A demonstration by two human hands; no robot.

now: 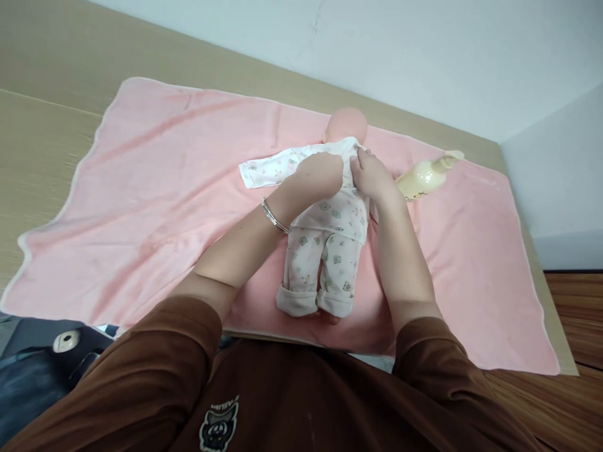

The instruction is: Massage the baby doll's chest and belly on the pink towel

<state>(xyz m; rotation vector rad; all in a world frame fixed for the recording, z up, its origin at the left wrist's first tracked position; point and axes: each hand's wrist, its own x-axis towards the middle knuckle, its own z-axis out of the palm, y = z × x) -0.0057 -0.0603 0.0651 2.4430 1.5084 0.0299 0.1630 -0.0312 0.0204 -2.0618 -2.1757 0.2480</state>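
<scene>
A baby doll (346, 124) lies on its back on a pink blanket (164, 188), head away from me, dressed in a printed white top (336, 213) and matching trousers (320, 270). My left hand (320, 176) rests curled on the doll's chest, fingers closed on the top's fabric. My right hand (372, 176) pinches the same top near the doll's shoulder, just below the neck. A silver bangle (274, 216) circles my left wrist. One sleeve of the top (264, 169) lies spread flat to the left.
A cream feeding bottle (426, 177) lies on the blanket to the right of the doll. The blanket covers a light wooden table (42, 144) set against a white wall. Wooden floor shows at the right; dark items sit at the lower left.
</scene>
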